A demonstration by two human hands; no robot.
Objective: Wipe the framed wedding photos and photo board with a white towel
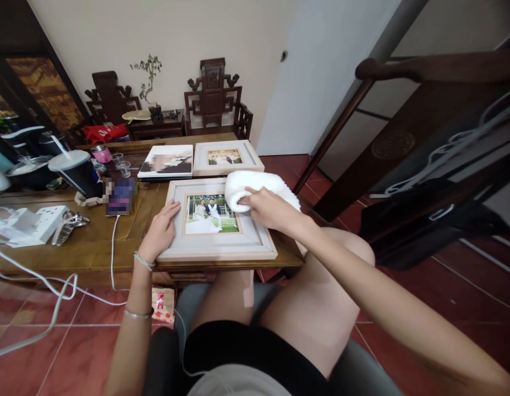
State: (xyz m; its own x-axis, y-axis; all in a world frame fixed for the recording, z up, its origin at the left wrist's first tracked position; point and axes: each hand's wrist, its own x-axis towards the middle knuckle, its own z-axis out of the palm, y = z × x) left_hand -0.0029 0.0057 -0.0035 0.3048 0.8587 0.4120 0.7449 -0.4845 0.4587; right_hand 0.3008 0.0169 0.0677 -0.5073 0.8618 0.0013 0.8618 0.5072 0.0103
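A light wooden picture frame (215, 256) with a pale mat lies flat at the table's near edge. The photo (209, 214) inside it shows a couple outdoors on grass. My left hand (159, 231) rests on the frame's left border, its fingers stretched out and its thumb not clearly seen. In my closed right hand (265, 206) is a fluffy white cloth (267, 184), folded or rolled, lying over the frame's upper right corner and part of the photo. Just behind are a second picture frame (255, 162) and a flat photo panel or album (168, 157), side by side.
On the wooden table (151, 190) to the left are a phone (120, 198) on a cable, a dark cup (77, 173) with a straw, small clear cups (123, 168) and a white power strip (40, 225). A dark wooden chair (354, 165) stands to the right.
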